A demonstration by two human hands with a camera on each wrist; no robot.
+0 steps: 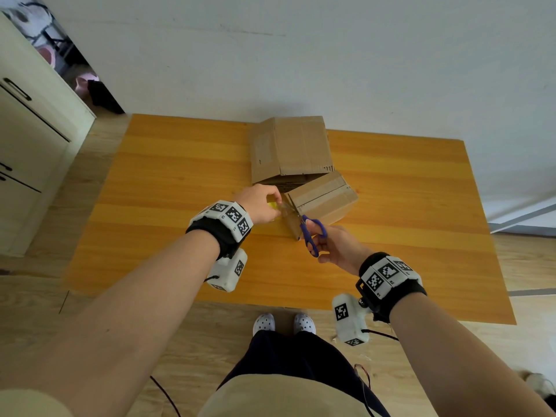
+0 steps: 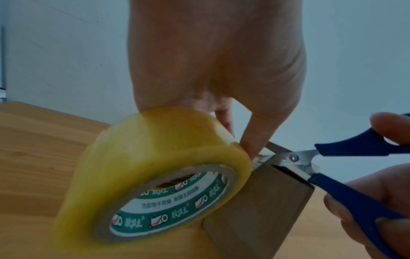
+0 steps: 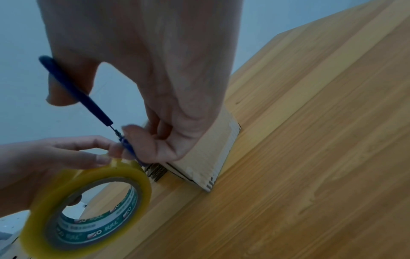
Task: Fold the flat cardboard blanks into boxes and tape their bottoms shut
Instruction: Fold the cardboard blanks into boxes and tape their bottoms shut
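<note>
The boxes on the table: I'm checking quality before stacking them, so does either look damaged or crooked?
The bigger box at the back has a frayed, torn near-right corner. The smaller box in front lies askew to it; its tape looks flat.

I see an orange-yellow wooden table (image 1: 168, 206) set against a plain white wall (image 1: 331, 55), a cream cabinet with dark handles (image 1: 33, 136) to its left on pale wood-plank flooring (image 1: 90, 326), and white perforated clogs (image 1: 284, 323) under the near edge
</note>
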